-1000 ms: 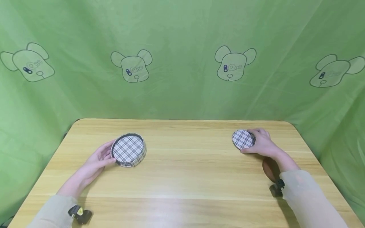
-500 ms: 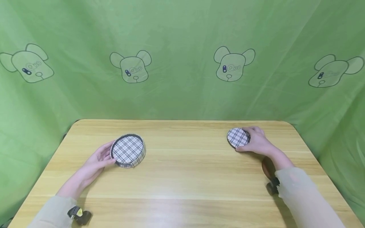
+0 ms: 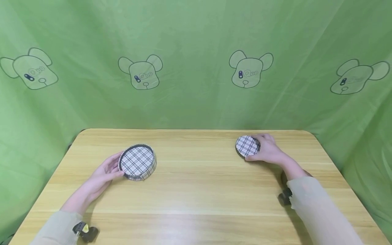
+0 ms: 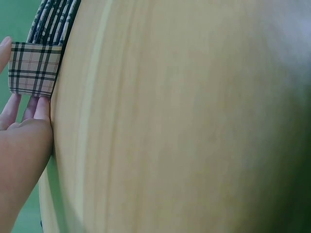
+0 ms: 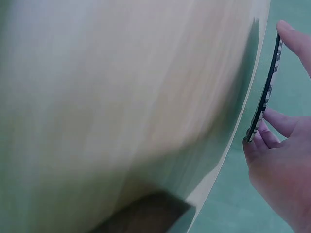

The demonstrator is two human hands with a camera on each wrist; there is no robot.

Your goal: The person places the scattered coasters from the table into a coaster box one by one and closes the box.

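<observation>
My left hand [image 3: 102, 175] holds a round plaid coaster holder [image 3: 137, 161] by its left side, thumb at the near rim in the head view. In the left wrist view the plaid side wall of the holder [image 4: 35, 68] shows, with dark striped edges stacked behind it. On the right, my right hand [image 3: 267, 149] pinches a round plaid coaster [image 3: 247, 146] by its edge, thumb on one side and fingers on the other. Seen edge-on in the right wrist view, the coaster [image 5: 266, 92] is thin with a dark underside, raised off the table.
A dark brown object [image 3: 283, 177] lies on the table beneath my right forearm, mostly hidden by it. The wooden table [image 3: 196, 190] has rounded far corners. A green curtain [image 3: 196, 102] with bear-head drawings hangs behind it and at both sides.
My right hand has moved left and slightly farther away with the coaster, toward the holder's side of the table. The left hand and the holder stay in place.
</observation>
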